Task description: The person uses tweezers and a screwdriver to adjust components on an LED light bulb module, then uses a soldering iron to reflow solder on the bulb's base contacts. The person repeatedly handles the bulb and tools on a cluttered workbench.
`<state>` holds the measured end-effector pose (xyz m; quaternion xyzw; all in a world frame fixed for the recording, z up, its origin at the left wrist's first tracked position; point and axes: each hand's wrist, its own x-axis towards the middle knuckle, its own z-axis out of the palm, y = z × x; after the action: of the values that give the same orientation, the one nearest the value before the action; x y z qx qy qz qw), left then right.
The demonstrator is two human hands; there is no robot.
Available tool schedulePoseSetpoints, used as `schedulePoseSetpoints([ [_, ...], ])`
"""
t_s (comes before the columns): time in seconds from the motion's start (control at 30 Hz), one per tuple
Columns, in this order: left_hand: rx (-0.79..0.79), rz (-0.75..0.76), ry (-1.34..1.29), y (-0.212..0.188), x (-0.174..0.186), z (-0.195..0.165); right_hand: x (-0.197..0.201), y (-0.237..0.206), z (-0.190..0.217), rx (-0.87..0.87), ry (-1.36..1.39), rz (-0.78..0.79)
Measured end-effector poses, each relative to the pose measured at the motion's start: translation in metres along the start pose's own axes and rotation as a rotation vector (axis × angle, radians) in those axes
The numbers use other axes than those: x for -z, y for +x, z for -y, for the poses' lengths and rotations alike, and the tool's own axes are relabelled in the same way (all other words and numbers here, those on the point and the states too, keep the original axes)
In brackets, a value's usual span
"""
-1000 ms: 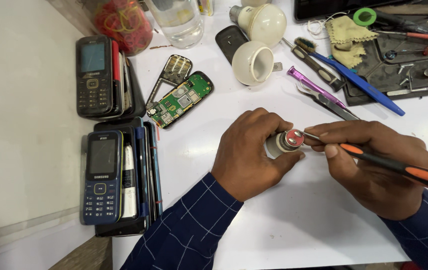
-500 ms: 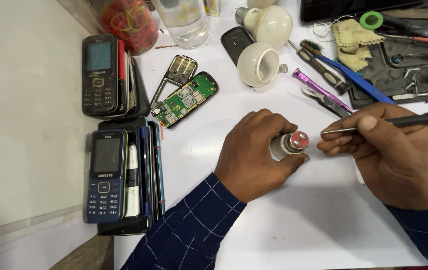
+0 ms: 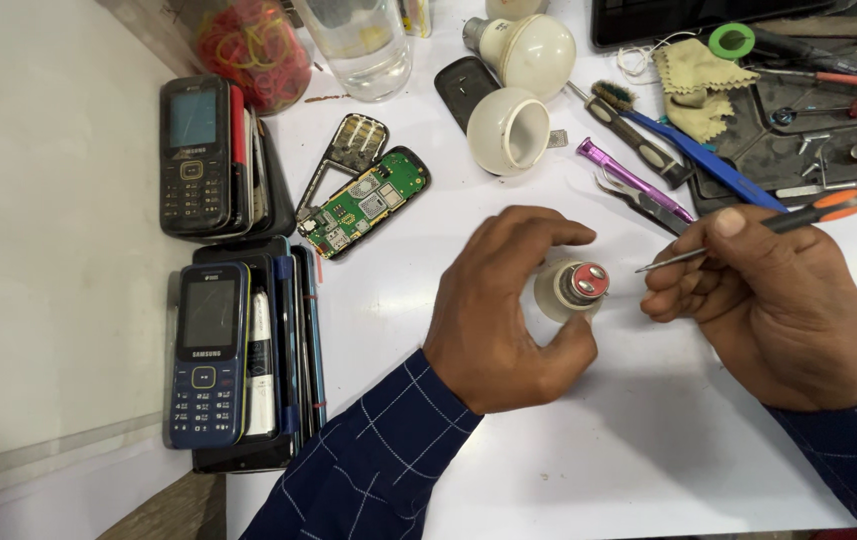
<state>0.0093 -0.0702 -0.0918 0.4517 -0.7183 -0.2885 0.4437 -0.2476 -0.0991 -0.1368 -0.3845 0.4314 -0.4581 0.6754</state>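
from my head camera: my left hand [image 3: 508, 310] is clamped around the white plastic bulb base with its red-ringed metal cap [image 3: 573, 287], held just above the white table [image 3: 648, 450]. my right hand [image 3: 768, 300] pinches the orange-and-black screwdriver [image 3: 828, 205], tip just beside the cap. i judge i'm mid-probing; next calls for seating the tip steadily.

Phones [image 3: 210, 350] left of circuit board [image 3: 366, 203] (touching neither).
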Motion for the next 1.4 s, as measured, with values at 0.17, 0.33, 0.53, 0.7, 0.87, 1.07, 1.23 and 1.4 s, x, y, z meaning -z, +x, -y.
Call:
schedulePoseSetpoints([
  [0.17,0.045,-0.07,-0.092,-0.004,0.002,-0.011,-0.002,-0.002,0.0,-0.004,-0.082,0.004],
  [0.33,0.078,-0.047,-0.182,-0.006,0.001,-0.015,-0.002,-0.005,-0.004,0.027,-0.091,0.047],
  [0.53,0.082,-0.028,-0.172,-0.007,-0.005,-0.011,-0.006,-0.008,-0.001,0.069,-0.156,0.107],
  [0.7,0.171,-0.139,-0.235,-0.001,-0.001,-0.004,-0.018,-0.01,0.017,0.246,-0.135,0.088],
  [0.87,0.166,-0.05,-0.048,0.004,0.007,-0.001,-0.033,-0.014,0.022,0.323,-0.378,-0.036],
  [1.07,0.126,0.082,0.049,0.005,0.003,-0.004,-0.038,-0.017,0.017,0.373,-0.541,-0.035],
  [1.23,0.175,0.144,0.108,0.009,0.003,-0.004,-0.04,-0.01,0.015,0.355,-0.487,-0.032],
  [1.4,0.159,0.137,0.128,0.01,0.001,-0.005,-0.038,-0.004,0.015,0.446,-0.637,-0.02],
])
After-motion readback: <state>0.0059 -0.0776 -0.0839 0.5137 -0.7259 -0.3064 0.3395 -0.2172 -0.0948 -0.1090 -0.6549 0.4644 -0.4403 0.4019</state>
